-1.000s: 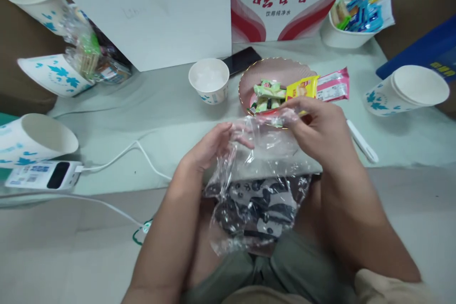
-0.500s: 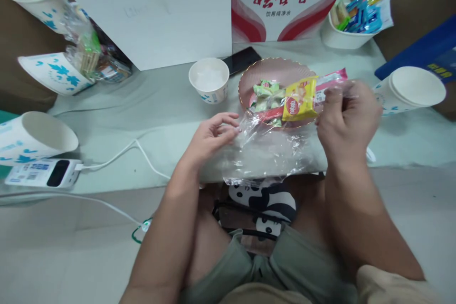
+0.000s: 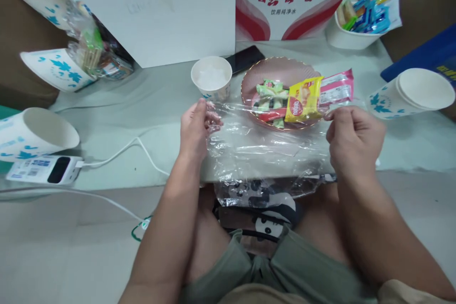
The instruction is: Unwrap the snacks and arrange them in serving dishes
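Observation:
A clear plastic bag is stretched between my two hands, its lower part hanging past the table's front edge. My left hand grips one side of it, below the paper cup with white contents. On the other side, my right hand pinches the plastic with curled fingers. Behind the film lies a pink scalloped plate with a gold rim. It bears green-wrapped sweets, a yellow snack packet and a pink packet that sticks out past the rim on the right.
Stacked paper cups lie on the right; a white tub of snacks stands behind. A phone lies near the white box. More cups, a power bank and its white cable are on the left.
My left hand has moved left and up, and now holds the bag's edge. My right hand has lowered slightly away from the packets. The bag is spread wider and the pink packet shows more fully.

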Available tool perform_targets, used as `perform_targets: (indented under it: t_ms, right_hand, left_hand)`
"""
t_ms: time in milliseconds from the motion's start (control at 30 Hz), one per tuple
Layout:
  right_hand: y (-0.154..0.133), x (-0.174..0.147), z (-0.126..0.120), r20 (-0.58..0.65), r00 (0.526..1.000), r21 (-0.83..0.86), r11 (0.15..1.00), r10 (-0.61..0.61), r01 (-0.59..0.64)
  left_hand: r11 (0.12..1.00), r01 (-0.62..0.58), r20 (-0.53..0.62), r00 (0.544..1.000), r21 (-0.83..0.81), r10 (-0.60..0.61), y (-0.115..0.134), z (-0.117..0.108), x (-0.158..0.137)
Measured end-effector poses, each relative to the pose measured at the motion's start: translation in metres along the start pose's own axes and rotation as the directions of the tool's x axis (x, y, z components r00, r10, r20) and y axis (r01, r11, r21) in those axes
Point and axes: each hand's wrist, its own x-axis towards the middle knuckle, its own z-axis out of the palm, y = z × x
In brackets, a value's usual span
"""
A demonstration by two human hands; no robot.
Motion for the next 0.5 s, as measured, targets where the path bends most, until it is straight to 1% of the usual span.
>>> perform_targets:
  t_ms: [33, 67, 133, 167, 200, 233, 267, 333, 367, 400, 433, 467, 500]
  right_hand:
    - [0.002, 0.001, 0.001, -0.035, 0.999, 0.046, 0.999, 0.021, -0.019]
    - [0.003, 0.002, 0.001, -0.056, 0.997, 0.088, 0.995, 0.046, -0.041]
    - [0.006, 0.005, 0.001, -0.076, 0.993, 0.152, 0.986, 0.087, -0.074]
    - [0.008, 0.007, 0.0, -0.079, 0.992, 0.182, 0.98, 0.097, -0.081]
    - [0.009, 0.008, -0.001, -0.06, 0.993, 0.214, 0.973, 0.101, -0.086]
    - [0.011, 0.009, -0.003, -0.014, 0.995, 0.249, 0.964, 0.1, -0.094]
    - [0.013, 0.009, -0.005, 0.062, 0.993, 0.279, 0.954, 0.097, -0.111]
    - [0.017, 0.01, -0.01, 0.245, 0.966, 0.294, 0.943, 0.086, -0.158]
    - [0.018, 0.009, -0.012, 0.317, 0.945, 0.27, 0.947, 0.083, -0.173]
    - [0.019, 0.009, -0.014, 0.362, 0.928, 0.237, 0.955, 0.083, -0.178]
    - [0.021, 0.008, -0.015, 0.37, 0.925, 0.214, 0.961, 0.084, -0.173]
    - [0.022, 0.007, -0.017, 0.346, 0.934, 0.208, 0.964, 0.086, -0.165]
    - [0.023, 0.007, -0.018, 0.292, 0.952, 0.228, 0.961, 0.088, -0.159]
  left_hand:
    - [0.998, 0.061, 0.077, 0.995, 0.001, -0.061, 0.001, 0.001, -0.001]
    - [0.992, 0.125, 0.171, 0.977, 0.03, -0.129, 0.001, 0.001, -0.003]
    - [0.965, 0.205, 0.346, 0.905, 0.161, -0.249, 0.002, 0.001, -0.006]
    - [0.952, 0.21, 0.393, 0.874, 0.221, -0.284, 0.002, 0.002, -0.007]
    - [0.945, 0.199, 0.405, 0.866, 0.258, -0.293, 0.002, 0.002, -0.008]
    - [0.946, 0.178, 0.39, 0.878, 0.27, -0.277, 0.002, 0.003, -0.009]
    - [0.953, 0.15, 0.355, 0.903, 0.262, -0.24, 0.002, 0.004, -0.009]
    - [0.97, 0.097, 0.278, 0.947, 0.222, -0.159, 0.002, 0.006, -0.008]
    - [0.975, 0.077, 0.252, 0.959, 0.21, -0.131, 0.003, 0.006, -0.008]
    - [0.977, 0.061, 0.237, 0.965, 0.203, -0.109, 0.003, 0.007, -0.008]
    - [0.979, 0.044, 0.23, 0.969, 0.199, -0.09, 0.003, 0.008, -0.007]
    - [0.98, 0.021, 0.224, 0.972, 0.198, -0.066, 0.002, 0.008, -0.007]
    - [0.98, -0.007, 0.222, 0.974, 0.198, -0.038, 0.002, 0.009, -0.007]
